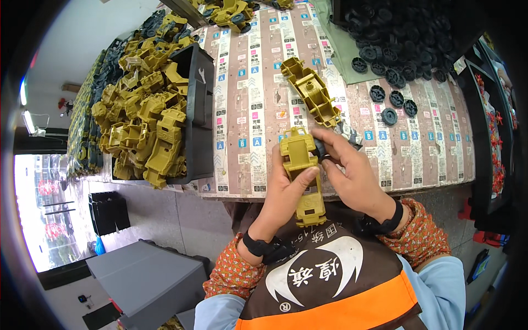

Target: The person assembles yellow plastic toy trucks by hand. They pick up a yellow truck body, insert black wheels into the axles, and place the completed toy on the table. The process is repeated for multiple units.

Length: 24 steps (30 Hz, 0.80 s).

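The room around me has a grey tiled floor, with a bright window at nine o'clock from my hands, and I am at a table covered in printed pinkish-brown and white paper. My left hand is closed around an olive-yellow plastic toy vehicle body, which sits at the near edge of the table in front of me, its lower end pointing to six o'clock, toward my brown and orange apron. My right hand is narrowed, thumb and fingertips on a dark round plastic wheel at the body's three o'clock side; my fingers partly hide it, so I cannot tell whether it is fixed on. At twelve o'clock, just beyond my hands, another olive-yellow plastic body lies tilted on the paper. Four loose black plastic wheels lie at two o'clock, near a big heap of black wheels at one o'clock. At ten o'clock a dark grey plastic bin stands beside heaped olive-yellow bodies. A grey box is at eight o'clock.
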### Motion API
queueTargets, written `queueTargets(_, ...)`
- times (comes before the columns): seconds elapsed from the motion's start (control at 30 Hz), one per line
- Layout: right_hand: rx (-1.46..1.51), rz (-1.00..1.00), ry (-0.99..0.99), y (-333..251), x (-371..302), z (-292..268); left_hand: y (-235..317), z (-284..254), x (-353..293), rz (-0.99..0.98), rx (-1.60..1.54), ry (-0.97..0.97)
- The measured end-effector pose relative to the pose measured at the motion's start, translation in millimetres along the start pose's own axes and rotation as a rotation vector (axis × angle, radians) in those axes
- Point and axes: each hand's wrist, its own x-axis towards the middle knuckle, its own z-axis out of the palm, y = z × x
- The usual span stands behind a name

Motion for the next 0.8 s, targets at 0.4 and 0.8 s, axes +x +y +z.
queueTargets(0.4, -0.334, -0.044, 0.019, -11.7, -23.1, 0.1, -11.4, 7.9, 1.8, 0.055, 0.227, -0.125)
queueTargets(0.8, -0.669, 0.189, 0.024, -27.5, 7.4, -77.1, -1.7, 14.5, 12.4, -0.12, 0.086, -0.158)
